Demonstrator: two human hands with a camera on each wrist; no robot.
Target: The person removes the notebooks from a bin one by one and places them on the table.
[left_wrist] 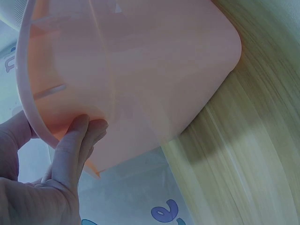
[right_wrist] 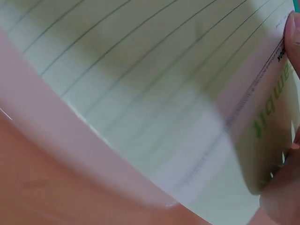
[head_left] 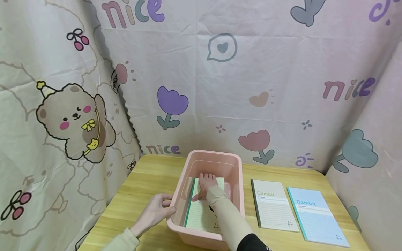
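Note:
A pink plastic bin [head_left: 216, 155] stands on the table. My left hand [head_left: 155, 211] grips its left rim near the front; in the left wrist view, fingers [left_wrist: 70, 150] lie along the bin's outer wall below the rim. Inside the bin lies a pale green notebook [head_left: 202, 214] with a teal spine, its cover facing up. My right hand [head_left: 207, 184] reaches into the bin and holds the notebook near its far end, the thumb by the spine side. The right wrist view shows the notebook's lined cover [right_wrist: 140, 84] close up, with the fingertips partly hidden.
Right of the bin lie a cream Gambit notebook [head_left: 273, 205] with a dark spine and a light blue Gambit notebook [head_left: 317, 216]. The wooden table [head_left: 157, 170] ends at a patterned cloth [head_left: 220, 87] behind, and cloth also hangs at both sides.

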